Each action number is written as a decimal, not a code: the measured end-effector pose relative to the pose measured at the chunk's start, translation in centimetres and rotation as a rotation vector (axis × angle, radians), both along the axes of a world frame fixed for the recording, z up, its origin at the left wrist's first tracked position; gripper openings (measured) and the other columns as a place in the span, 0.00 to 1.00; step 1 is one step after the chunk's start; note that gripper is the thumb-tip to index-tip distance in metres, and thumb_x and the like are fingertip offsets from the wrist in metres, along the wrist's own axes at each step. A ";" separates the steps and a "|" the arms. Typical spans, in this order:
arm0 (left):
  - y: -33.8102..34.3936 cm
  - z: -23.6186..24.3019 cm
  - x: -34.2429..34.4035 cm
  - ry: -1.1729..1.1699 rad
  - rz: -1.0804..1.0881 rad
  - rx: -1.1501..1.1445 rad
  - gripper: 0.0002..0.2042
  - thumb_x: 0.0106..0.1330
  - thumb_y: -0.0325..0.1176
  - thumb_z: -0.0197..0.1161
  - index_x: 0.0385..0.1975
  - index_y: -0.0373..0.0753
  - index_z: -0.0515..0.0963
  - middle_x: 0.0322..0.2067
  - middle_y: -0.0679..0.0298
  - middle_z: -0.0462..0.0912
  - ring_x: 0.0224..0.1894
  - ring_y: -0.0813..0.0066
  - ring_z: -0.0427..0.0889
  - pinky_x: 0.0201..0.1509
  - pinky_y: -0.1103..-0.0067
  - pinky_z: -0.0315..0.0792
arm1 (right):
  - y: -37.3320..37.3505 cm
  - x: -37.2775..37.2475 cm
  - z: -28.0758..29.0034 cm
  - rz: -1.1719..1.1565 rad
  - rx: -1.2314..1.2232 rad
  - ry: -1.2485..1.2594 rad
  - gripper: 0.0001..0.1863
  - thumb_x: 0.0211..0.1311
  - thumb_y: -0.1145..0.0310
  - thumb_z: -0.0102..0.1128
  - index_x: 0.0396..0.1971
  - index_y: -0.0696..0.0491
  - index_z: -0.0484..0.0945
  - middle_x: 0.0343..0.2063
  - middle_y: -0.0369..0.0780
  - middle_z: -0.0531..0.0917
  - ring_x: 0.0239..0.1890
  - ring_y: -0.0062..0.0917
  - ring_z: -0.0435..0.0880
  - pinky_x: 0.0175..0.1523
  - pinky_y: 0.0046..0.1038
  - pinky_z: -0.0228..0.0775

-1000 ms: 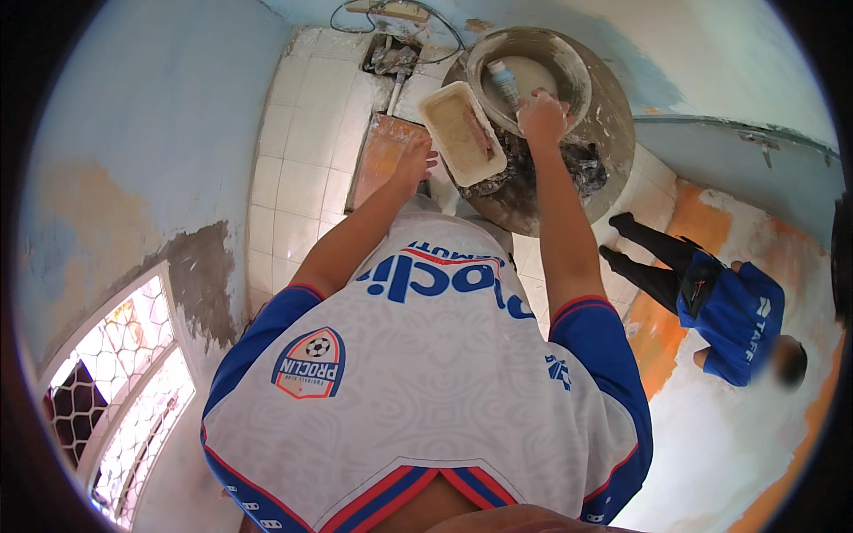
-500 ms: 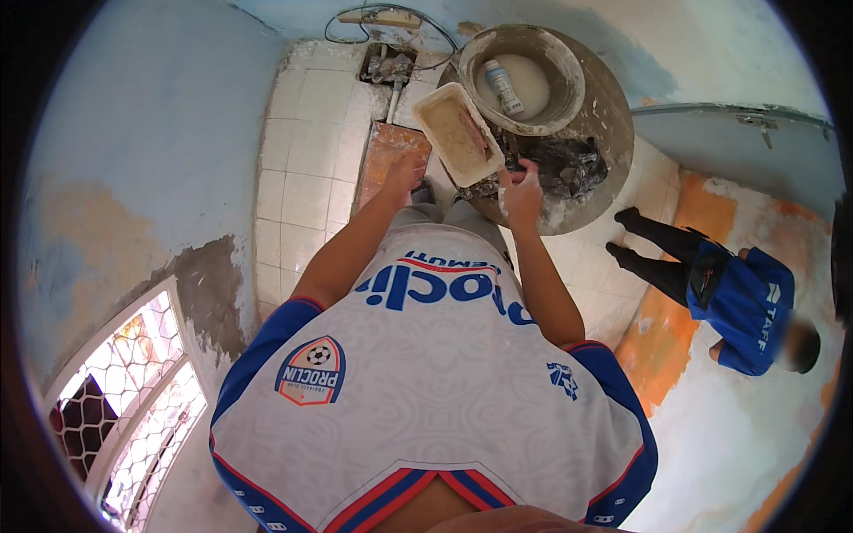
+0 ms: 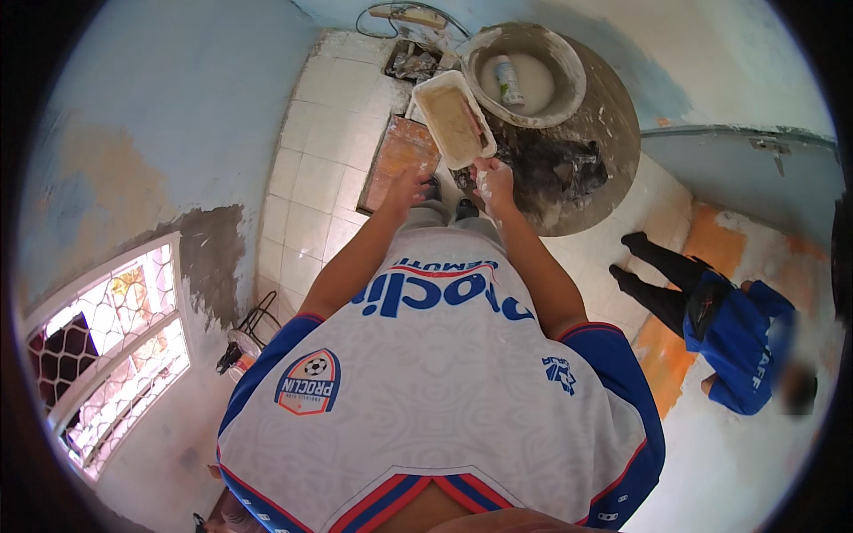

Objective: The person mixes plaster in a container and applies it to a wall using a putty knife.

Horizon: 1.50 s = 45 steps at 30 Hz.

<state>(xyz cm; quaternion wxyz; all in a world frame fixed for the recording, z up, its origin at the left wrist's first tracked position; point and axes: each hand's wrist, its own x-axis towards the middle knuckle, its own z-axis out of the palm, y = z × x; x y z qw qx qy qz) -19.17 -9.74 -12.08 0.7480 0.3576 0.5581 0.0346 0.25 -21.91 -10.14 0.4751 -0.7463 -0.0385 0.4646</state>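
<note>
My right hand, with white residue on its fingers, is at the near edge of a shallow cream tub. Its fingers are curled together, and what they hold, if anything, is hidden. Inside the tub lie beige residue and a reddish-brown strip. My left hand hangs over an orange-brown board, fingers loosely apart and holding nothing I can see. Beyond the tub stands a round, plaster-smeared basin of cloudy whitish liquid, with a white bottle in it.
Crumpled black plastic lies on a round, stained dark surface under the basin. A floor opening with debris and a cable are at the back. On the right is another person in blue. A grilled window is at left.
My right hand has moved left along the tub's near edge, its fingers drawing closer together. My left hand stays by the board. The whole view has shifted slightly.
</note>
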 end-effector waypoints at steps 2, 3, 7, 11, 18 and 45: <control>-0.4 0.5 -0.2 -0.003 0.016 -0.001 0.33 0.75 0.58 0.54 0.71 0.44 0.59 0.64 0.52 0.75 0.65 0.55 0.74 0.65 0.55 0.66 | 0.3 0.0 -0.9 -0.028 0.028 -0.004 0.10 0.68 0.58 0.66 0.34 0.48 0.78 0.27 0.29 0.81 0.28 0.16 0.79 0.31 0.25 0.70; -0.8 0.3 -0.6 0.003 0.023 0.005 0.33 0.75 0.58 0.54 0.71 0.44 0.59 0.64 0.52 0.75 0.65 0.55 0.74 0.65 0.55 0.66 | 0.4 0.0 -1.1 -0.021 0.034 0.002 0.10 0.68 0.58 0.66 0.34 0.48 0.78 0.27 0.29 0.81 0.28 0.16 0.79 0.31 0.25 0.70; -2.4 0.0 -1.7 -0.027 0.107 0.015 0.32 0.75 0.57 0.55 0.71 0.44 0.60 0.64 0.51 0.75 0.64 0.56 0.75 0.66 0.55 0.66 | 1.0 0.0 -0.2 -0.205 0.129 0.065 0.09 0.68 0.64 0.64 0.33 0.54 0.80 0.26 0.34 0.82 0.26 0.19 0.79 0.29 0.29 0.73; -2.6 0.7 -1.6 -0.018 0.186 0.010 0.33 0.76 0.56 0.54 0.73 0.42 0.59 0.64 0.52 0.75 0.64 0.56 0.75 0.66 0.58 0.67 | 1.8 0.7 1.3 -0.350 0.166 0.077 0.09 0.67 0.69 0.65 0.31 0.61 0.83 0.26 0.37 0.84 0.23 0.20 0.81 0.24 0.29 0.75; 0.0 1.8 -4.1 -0.040 0.243 0.060 0.35 0.77 0.57 0.50 0.75 0.40 0.56 0.67 0.49 0.72 0.65 0.55 0.75 0.68 0.59 0.66 | 0.7 1.7 4.9 0.016 0.250 -0.085 0.11 0.68 0.67 0.62 0.36 0.61 0.81 0.29 0.38 0.84 0.24 0.22 0.84 0.33 0.29 0.85; 13.8 22.2 -23.4 -1.001 1.190 0.396 0.49 0.65 0.82 0.28 0.78 0.54 0.55 0.76 0.62 0.59 0.75 0.54 0.62 0.76 0.54 0.62 | 24.0 -23.1 31.1 0.712 0.881 -1.197 0.15 0.63 0.58 0.73 0.33 0.56 0.85 0.44 0.45 0.85 0.54 0.41 0.79 0.59 0.42 0.69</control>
